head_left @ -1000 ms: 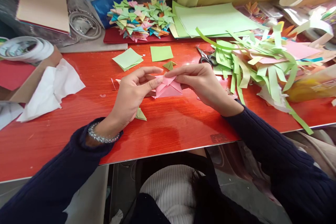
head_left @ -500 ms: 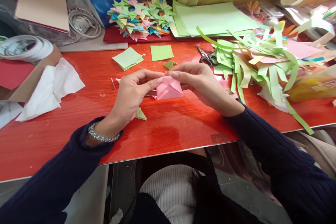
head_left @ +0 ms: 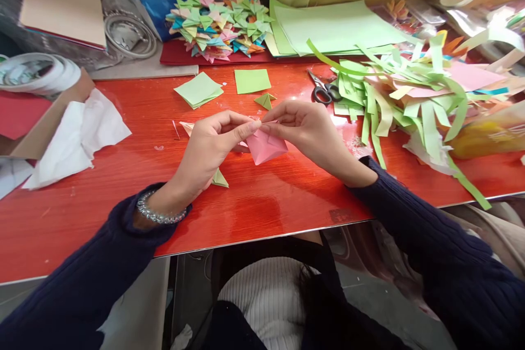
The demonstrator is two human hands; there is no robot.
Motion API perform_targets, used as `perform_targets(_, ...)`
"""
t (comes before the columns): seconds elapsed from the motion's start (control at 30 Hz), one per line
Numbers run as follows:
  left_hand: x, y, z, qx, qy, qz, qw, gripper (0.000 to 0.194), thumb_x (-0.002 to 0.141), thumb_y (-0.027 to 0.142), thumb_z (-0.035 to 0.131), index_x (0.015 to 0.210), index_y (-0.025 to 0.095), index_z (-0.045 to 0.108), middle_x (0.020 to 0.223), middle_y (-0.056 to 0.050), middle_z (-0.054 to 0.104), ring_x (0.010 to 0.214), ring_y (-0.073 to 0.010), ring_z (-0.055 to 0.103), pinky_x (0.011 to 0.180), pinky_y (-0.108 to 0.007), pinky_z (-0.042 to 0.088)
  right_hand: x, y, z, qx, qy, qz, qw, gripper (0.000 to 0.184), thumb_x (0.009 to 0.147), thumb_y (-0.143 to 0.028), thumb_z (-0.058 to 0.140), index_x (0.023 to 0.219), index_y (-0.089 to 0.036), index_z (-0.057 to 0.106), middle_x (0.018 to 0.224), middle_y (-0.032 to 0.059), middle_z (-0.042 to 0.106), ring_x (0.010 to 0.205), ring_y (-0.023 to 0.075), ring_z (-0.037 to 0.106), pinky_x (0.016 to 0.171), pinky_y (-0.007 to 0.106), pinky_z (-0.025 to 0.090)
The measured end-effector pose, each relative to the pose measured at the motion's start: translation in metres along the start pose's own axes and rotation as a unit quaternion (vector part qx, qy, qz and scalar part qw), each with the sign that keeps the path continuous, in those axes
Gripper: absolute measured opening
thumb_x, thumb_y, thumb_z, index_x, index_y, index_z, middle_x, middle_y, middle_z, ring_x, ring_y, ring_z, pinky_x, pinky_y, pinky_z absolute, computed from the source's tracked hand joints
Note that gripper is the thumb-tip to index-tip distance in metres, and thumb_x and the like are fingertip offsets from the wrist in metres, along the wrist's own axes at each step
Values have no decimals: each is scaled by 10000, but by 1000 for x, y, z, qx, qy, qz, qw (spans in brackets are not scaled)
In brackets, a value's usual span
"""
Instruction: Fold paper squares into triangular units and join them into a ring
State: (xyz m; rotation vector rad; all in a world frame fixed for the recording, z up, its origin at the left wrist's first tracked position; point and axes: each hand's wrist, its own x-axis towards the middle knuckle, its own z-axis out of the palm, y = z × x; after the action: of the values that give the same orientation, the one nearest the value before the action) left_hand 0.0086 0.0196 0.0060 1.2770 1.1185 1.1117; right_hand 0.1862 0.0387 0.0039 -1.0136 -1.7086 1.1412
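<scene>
A creased pink origami paper [head_left: 267,147] is held up over the red table [head_left: 295,197]. My left hand [head_left: 217,145] pinches its upper left edge between thumb and forefinger. On the other side my right hand [head_left: 305,128] grips the top edge, its fingertips almost meeting the left ones. The fingers hide part of the folds. Just beyond the hands lies a small folded green piece [head_left: 265,100]. Another folded green piece [head_left: 220,178] shows partly under my left hand. Light green squares [head_left: 198,90] and a brighter green square [head_left: 252,81] lie farther back.
Black-handled scissors [head_left: 322,90] lie beside a heap of green paper strips [head_left: 410,87] at the right. Folded-paper rings [head_left: 217,24] and large green sheets [head_left: 336,27] stand at the back. Crumpled tissue [head_left: 82,136] and tape rolls [head_left: 39,74] are at the left.
The pink paper has turned and tilted, so a corner now points down towards me. My right hand has shifted slightly left along its top edge; the left hand keeps its pinch.
</scene>
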Motion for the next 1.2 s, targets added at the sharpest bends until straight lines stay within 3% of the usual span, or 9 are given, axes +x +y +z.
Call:
perform_targets(0.1,2,-4,-1,11,21,-2,1000,126,761,277,742,799,169,691,775,-15,684,692,-123,643,617,-237,546,2,0,-2,22,-15,29,999,251,838,-358,669,891,-113,678,815,29,663,731,97,615,649,223,493)
perform_targets(0.2,3,-7,-3,-10,57,19,998,122,771,278,737,800,176,677,797,-11,687,700,-120,644,628,-243,551,4,-3,-7,77,-73,88,991,334,816,-445,678,875,-116,677,792,31,659,715,103,635,651,227,529)
perform_targets(0.4,3,-6,-5,-35,99,74,992,82,789,254,722,850,214,686,855,3,690,776,-118,646,690,-240,555,3,-11,-11,128,-143,134,972,383,734,-422,765,937,-110,676,832,65,705,760,145,696,728,261,591)
perform_targets(0.5,2,-6,-5,-16,85,62,994,152,793,284,717,930,220,699,900,-8,699,797,-134,661,698,-259,554,2,-12,-9,120,-105,114,981,357,756,-425,745,886,-100,675,792,63,695,712,131,686,700,253,590)
perform_targets(0.63,2,-6,-3,-5,57,35,998,163,796,325,711,903,201,704,848,-16,695,682,-127,649,634,-275,538,2,-13,-9,89,-51,94,990,335,776,-413,730,848,-91,674,739,49,669,662,119,668,645,239,577)
perform_targets(0.83,2,-4,-3,17,44,27,999,104,786,268,717,841,181,698,761,-8,664,611,-103,585,593,-253,508,2,-14,-12,128,-127,123,976,421,804,-509,673,907,-101,690,822,78,704,712,132,691,676,246,589)
perform_targets(1.0,3,-3,-5,17,6,15,1000,81,768,262,729,782,186,704,721,-4,634,620,-103,561,583,-241,492,2,-12,-11,74,-110,119,984,401,802,-513,675,776,-113,677,705,59,678,619,120,667,580,228,559)
perform_targets(1.2,3,-3,-4,17,-11,-2,1000,117,756,312,737,771,197,719,743,-8,643,686,-116,573,606,-235,475,2,-11,-12,25,-149,97,984,391,834,-490,648,714,-118,655,597,42,652,497,108,613,501,243,515)
